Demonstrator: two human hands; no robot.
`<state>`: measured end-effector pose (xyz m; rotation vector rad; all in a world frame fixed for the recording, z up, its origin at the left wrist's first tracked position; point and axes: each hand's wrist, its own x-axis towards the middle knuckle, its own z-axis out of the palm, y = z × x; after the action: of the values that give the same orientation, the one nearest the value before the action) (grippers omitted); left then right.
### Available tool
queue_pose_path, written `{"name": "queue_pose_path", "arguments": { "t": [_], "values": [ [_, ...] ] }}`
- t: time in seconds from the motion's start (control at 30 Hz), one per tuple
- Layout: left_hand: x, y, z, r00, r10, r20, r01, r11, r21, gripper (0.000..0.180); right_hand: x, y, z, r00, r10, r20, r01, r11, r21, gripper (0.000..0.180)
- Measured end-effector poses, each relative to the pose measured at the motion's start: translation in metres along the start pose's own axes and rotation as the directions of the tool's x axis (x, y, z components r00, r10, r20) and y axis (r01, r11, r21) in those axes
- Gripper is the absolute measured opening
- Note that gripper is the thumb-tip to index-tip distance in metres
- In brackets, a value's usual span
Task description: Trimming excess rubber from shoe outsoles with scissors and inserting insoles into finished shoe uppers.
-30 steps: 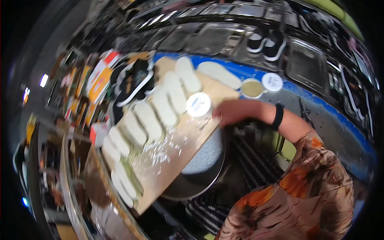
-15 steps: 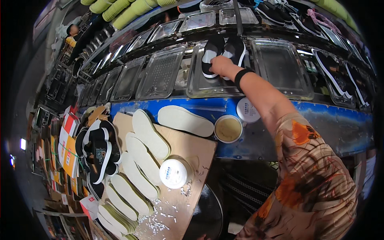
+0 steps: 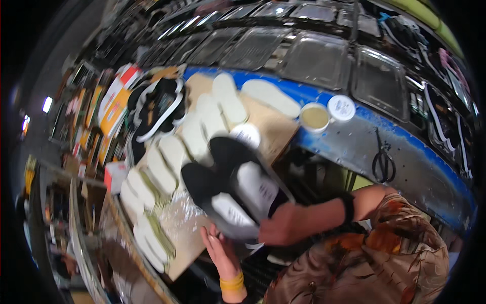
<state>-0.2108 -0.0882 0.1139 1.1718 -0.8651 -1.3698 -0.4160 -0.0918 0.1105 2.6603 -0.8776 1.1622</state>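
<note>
Two black shoes (image 3: 233, 177) are hanging over the wooden board (image 3: 273, 133) in the centre of the frame, toes pointing to the upper left. The right hand (image 3: 283, 223) is holding both near their heel ends, though blur is hiding its exact grip. The left hand (image 3: 221, 249), at lower centre, is staying clear of any full grasp, its fingers spreading just beside the heels; whether it is touching them, I cannot tell.

Principal risk: a single hand is bearing both shoes from one end, so uneven weight could be working one of them loose. Any drop would likely be landing on the pale insoles (image 3: 169, 163), toppling their stacks toward the left of the frame. The toes are also overlapping the round white container (image 3: 246, 136) in view; a swing could be knocking it aside. White scraps (image 3: 186, 213) are lying on the board below and could be clinging to a sole.

Secondary risk: an open tub of paste (image 3: 314, 118) is standing uncovered at upper right, its contents inviting smears from a passing sleeve. Scissors (image 3: 383, 164) are lying on the blue tabletop (image 3: 349, 147) near the right elbow, where a careless sweep could be catching them.
</note>
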Motion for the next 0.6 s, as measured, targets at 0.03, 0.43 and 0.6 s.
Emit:
{"name": "queue_pose_path", "arguments": {
  "t": [0.03, 0.43, 0.6],
  "values": [
    [-0.007, 0.003, -0.010, 0.996, 0.084, -0.041, -0.087, 0.993, -0.076, 0.053, 0.002, -0.026, 0.017, 0.996, -0.078, 0.032, 0.074, 0.992, 0.106, 0.016],
    [-0.064, -0.011, -0.141, 0.938, 0.039, -0.344, 0.273, 0.527, 0.805, 0.045, -0.055, -0.016, -0.006, 0.582, 0.743, 0.331, -0.712, 0.662, -0.235, 0.034],
    [-0.011, -0.038, -0.072, 0.986, 0.138, -0.090, 0.076, 0.108, 0.991, 0.053, -0.240, 0.027, -0.103, -0.018, 0.990, -0.139, -0.606, -0.122, -0.786, 0.033]
  ]
}}
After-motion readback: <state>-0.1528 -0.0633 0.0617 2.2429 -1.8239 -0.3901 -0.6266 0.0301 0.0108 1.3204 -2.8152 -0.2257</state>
